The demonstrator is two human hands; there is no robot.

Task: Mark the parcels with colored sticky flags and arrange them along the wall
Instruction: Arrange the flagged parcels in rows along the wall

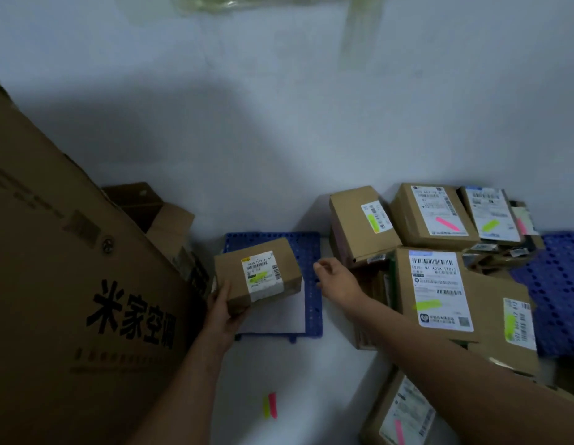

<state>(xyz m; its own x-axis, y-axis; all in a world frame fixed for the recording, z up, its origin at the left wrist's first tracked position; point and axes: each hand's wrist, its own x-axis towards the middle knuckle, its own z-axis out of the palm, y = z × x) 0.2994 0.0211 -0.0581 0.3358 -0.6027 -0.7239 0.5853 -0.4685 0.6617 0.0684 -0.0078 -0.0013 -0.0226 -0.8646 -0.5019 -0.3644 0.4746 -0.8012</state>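
Most parcels (435, 284) look flagged already, left hand (223, 308) gripping a small flagged box (258, 274) above the blue pallet (309, 284), right hand (335, 277) loose and empty.

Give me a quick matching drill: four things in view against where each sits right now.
Things:
1. small parcel
2. loose sticky flags
3. blue crate
4. big printed carton

Places:
A. far left, tallest item
B. on the floor between the forearms
C. in the left hand
D. against the wall, under the held parcel

Pairs: 1-C, 2-B, 3-D, 4-A
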